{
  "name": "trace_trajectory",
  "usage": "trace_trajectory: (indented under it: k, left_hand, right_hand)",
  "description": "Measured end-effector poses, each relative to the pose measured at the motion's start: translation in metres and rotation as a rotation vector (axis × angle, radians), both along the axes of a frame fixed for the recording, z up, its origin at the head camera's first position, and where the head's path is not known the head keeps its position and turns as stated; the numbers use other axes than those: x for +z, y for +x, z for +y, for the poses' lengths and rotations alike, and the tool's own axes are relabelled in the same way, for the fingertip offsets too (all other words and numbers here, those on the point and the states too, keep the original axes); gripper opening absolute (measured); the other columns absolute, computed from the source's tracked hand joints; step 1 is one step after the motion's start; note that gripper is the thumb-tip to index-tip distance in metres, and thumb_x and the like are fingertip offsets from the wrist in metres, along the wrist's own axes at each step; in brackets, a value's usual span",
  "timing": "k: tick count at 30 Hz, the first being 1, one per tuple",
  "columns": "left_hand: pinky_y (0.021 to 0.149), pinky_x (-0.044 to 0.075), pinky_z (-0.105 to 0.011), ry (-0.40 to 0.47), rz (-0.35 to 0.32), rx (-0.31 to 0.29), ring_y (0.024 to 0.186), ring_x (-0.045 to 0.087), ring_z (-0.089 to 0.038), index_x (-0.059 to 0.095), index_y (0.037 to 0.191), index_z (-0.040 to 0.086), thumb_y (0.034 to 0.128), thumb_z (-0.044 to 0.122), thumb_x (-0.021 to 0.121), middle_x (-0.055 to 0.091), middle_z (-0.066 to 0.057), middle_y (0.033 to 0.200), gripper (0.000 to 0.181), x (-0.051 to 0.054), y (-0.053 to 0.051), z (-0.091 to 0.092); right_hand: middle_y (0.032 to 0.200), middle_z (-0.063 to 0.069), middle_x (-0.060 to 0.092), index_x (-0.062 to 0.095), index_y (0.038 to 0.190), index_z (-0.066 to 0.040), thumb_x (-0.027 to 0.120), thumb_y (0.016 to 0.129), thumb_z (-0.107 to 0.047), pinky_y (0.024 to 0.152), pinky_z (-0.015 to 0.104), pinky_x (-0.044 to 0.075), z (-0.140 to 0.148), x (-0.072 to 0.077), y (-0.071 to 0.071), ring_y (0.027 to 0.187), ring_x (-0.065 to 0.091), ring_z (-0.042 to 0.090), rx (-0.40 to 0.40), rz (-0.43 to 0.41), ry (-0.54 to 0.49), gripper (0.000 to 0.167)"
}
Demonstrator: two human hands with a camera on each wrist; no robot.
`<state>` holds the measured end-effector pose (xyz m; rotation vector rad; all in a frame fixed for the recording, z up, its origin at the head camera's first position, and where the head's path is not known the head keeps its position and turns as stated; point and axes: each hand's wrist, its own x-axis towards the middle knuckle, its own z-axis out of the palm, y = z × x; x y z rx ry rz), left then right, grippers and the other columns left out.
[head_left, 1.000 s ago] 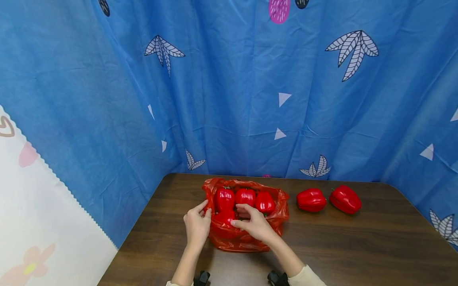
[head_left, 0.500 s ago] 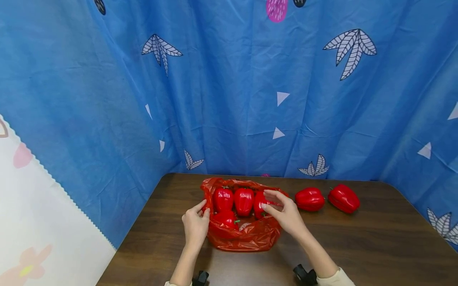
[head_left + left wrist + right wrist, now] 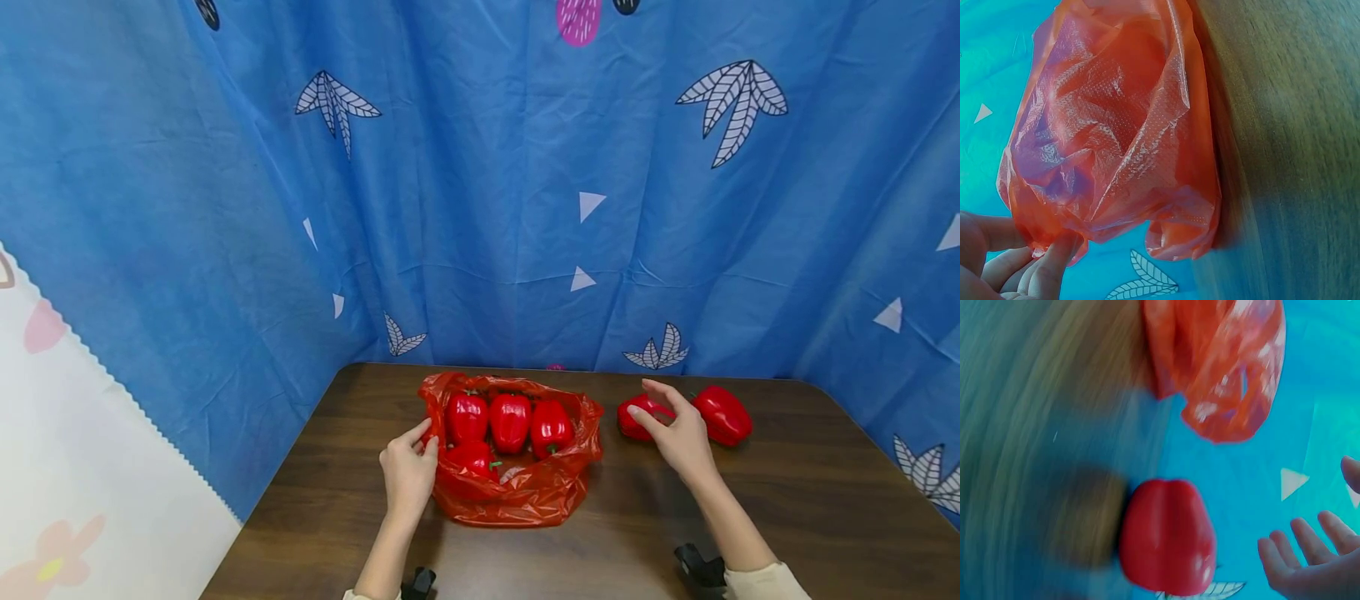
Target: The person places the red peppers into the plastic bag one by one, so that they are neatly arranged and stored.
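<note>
A red plastic bag [image 3: 517, 500] stands open on the table with several red bell peppers [image 3: 510, 423] inside. The left hand [image 3: 408, 475] pinches the bag's left rim between thumb and fingers; the left wrist view shows the bag film [image 3: 1104, 125] in the grasp of the left hand [image 3: 1016, 262]. To the right of the bag, the right hand [image 3: 681, 433] hovers at a loose pepper [image 3: 636, 417], thumb and fingers apart, holding nothing. The right wrist view has that hand [image 3: 1316, 562] beside a pepper [image 3: 1168, 537], not touching it.
Another loose red pepper [image 3: 722, 415] lies just right of the right hand, near the back of the wooden table [image 3: 810, 492]. A blue patterned curtain [image 3: 480, 208] hangs behind the table, and a white cloth [image 3: 97, 450] is at the left.
The right hand has moved right, from over the peppers in the bag to the loose peppers. A pepper formerly under that hand lies uncovered in the bag. The left hand keeps its hold.
</note>
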<state>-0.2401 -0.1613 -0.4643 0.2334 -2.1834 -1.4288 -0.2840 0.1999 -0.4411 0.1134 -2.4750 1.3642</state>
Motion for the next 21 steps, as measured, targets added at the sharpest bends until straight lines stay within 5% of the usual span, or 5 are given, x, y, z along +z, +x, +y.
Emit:
trace_trajectory:
  k: [4,6,21]
  left_hand:
    - [0.072,0.061,-0.038,-0.001,-0.005,-0.001,0.095,0.071,-0.033,0.069,0.118,-0.004,0.0873,-0.002,0.067,0.067,-0.027,0.115,0.031,-0.001,0.0,0.0]
    - [0.072,0.061,-0.038,-0.002,-0.006,-0.003,0.095,0.071,-0.033,0.068,0.118,-0.004,0.0874,-0.002,0.067,0.067,-0.027,0.116,0.031,-0.001,0.0,0.0]
    - [0.072,0.061,-0.038,0.009,0.001,-0.002,0.094,0.072,-0.033,0.069,0.117,-0.004,0.0873,-0.002,0.067,0.067,-0.027,0.116,0.03,-0.001,0.0,0.0]
  right_hand:
    - [0.148,0.023,0.045,0.042,0.147,-0.007,0.066,0.093,-0.035,0.103,0.053,0.049,0.013,-0.003,-0.006,0.132,0.043,0.043,-0.047,-0.026,0.032,0.066]
    - [0.15,0.025,0.041,0.038,0.148,-0.007,0.066,0.093,-0.035,0.106,0.061,0.041,0.017,-0.005,-0.01,0.134,0.039,0.045,-0.056,-0.047,0.035,0.069]
    - [0.156,0.034,0.017,0.012,0.156,-0.004,0.071,0.087,-0.037,0.109,0.07,0.029,0.031,-0.021,-0.032,0.139,0.021,0.054,-0.055,-0.329,0.081,0.097]
